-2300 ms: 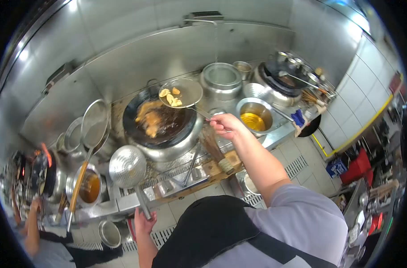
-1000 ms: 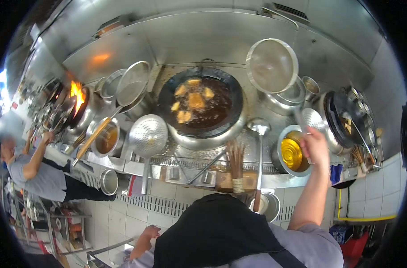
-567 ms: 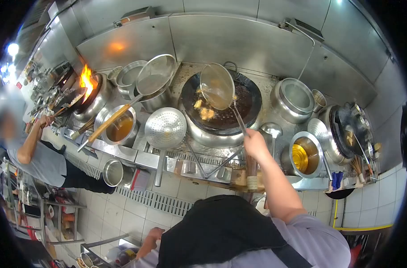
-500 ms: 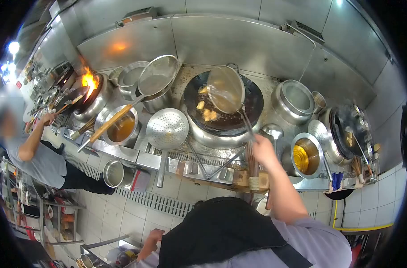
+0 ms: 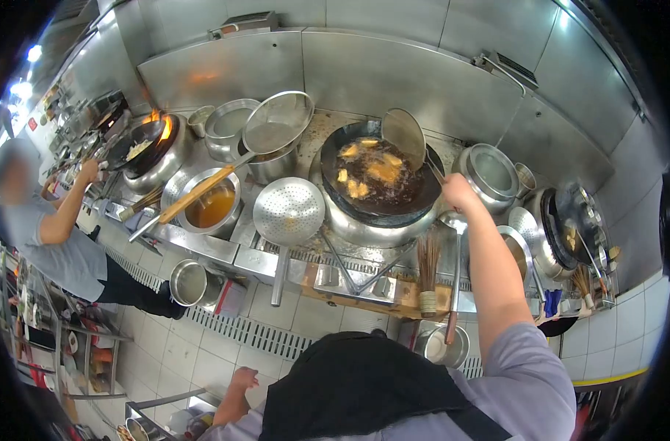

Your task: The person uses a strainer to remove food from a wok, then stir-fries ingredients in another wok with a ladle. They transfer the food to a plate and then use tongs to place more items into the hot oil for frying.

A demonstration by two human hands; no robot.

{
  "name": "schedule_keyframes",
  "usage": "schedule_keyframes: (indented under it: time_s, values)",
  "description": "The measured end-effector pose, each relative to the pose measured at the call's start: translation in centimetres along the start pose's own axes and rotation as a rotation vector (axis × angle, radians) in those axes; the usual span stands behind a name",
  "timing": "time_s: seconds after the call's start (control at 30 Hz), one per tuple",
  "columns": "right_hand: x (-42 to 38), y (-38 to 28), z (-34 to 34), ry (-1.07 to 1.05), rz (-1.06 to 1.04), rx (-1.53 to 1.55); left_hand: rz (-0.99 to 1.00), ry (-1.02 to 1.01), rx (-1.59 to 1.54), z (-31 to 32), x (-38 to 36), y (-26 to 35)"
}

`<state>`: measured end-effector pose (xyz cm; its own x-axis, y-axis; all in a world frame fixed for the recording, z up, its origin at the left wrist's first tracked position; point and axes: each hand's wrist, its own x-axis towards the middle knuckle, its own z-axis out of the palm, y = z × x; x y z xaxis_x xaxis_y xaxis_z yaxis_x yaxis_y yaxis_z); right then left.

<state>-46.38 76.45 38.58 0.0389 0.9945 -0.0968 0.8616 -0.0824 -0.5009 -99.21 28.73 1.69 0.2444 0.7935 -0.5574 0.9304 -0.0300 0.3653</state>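
My right hand (image 5: 460, 192) is closed round the handle of a round mesh strainer (image 5: 404, 137), which is tilted over the right rim of a large black wok (image 5: 423, 195). Several golden pieces of food (image 5: 384, 169) bubble in dark oil in that wok. Low beside my body hangs my left hand (image 5: 244, 378), away from the stove, its fingers partly spread and nothing in them. A perforated ladle (image 5: 289, 211) rests on the stove left of the wok. To the wok's right lies a ladle (image 5: 453, 220) with a long handle.
At the left, a co-worker (image 5: 52, 220) holds a wok (image 5: 134, 145) near flames. A pot of brown liquid (image 5: 211, 208) and a wooden-handled strainer (image 5: 278, 121) stand left. Right are stacked metal bowls (image 5: 489, 173), a bamboo brush (image 5: 427, 272) and another wok (image 5: 566, 220).
My right hand has moved up and right, taking the strainer from over the food to the wok's edge. More food shows. The co-worker's wok has tilted, and the flames are smaller.
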Motion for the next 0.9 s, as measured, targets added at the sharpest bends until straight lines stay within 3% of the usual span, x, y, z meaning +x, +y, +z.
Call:
schedule_keyframes:
  time_s: [0.07,0.1,0.17,0.2,0.27,0.3,0.37,0.4,0.53,0.6,0.7,0.77,0.8,0.87,0.9]
  values:
    - [0.4,-2.1,0.3,-0.069,-0.025,-0.002,-0.523,0.042,-0.752,-0.1,0.8,0.2]
    - [0.4,-3.0,0.5,-0.072,-0.024,-0.002,-0.525,0.040,-0.751,0.9,1.1,-0.9]
    - [-0.1,-4.4,0.8,-0.105,-0.064,-0.030,0.001,0.213,-0.397,3.0,1.3,-2.8]
    - [-1.0,-5.4,0.7,-0.104,-0.063,-0.032,0.003,0.213,-0.398,2.7,1.3,-2.6]
    - [-2.7,-7.0,0.5,-0.082,-0.086,-0.095,0.084,-0.078,-0.013,2.1,0.9,-1.6]
    - [-2.6,-6.7,0.9,-0.026,-0.173,-0.135,0.085,-0.078,-0.015,2.0,0.5,-0.9]
    - [-3.5,-6.4,0.8,-0.018,-0.206,-0.121,-0.306,-0.138,-0.704,1.9,-0.5,0.1]
    - [-4.3,-6.4,0.6,-0.006,-0.242,-0.105,-0.403,-0.125,-0.811,2.6,-0.6,0.1]
    - [-7.1,-5.2,0.2,-0.051,-0.241,-0.131,-0.429,-0.131,-0.821,4.2,-0.5,-1.2]
    - [-8.9,-4.1,0.1,0.023,-0.352,-0.091,-0.367,-0.122,-0.847,4.4,-0.3,-1.9]
    - [-12.5,-3.1,-0.7,-0.003,-0.296,-0.184,-0.300,-0.116,-0.939,2.0,-0.4,-0.6]
    - [-14.6,-2.2,-0.9,0.033,-0.253,-0.241,-0.670,0.043,-0.895,-1.4,-0.4,3.0]
    - [-15.1,-1.8,-1.0,0.071,-0.209,-0.300,-0.670,0.042,-0.897,0.7,0.4,0.9]
    - [-15.4,-0.8,-0.9,0.083,-0.168,-0.327,-0.232,-0.035,-0.586,3.8,2.1,-2.5]
    - [-15.4,-0.4,-0.8,0.095,-0.125,-0.352,-0.231,-0.038,-0.583,3.9,2.2,-2.7]
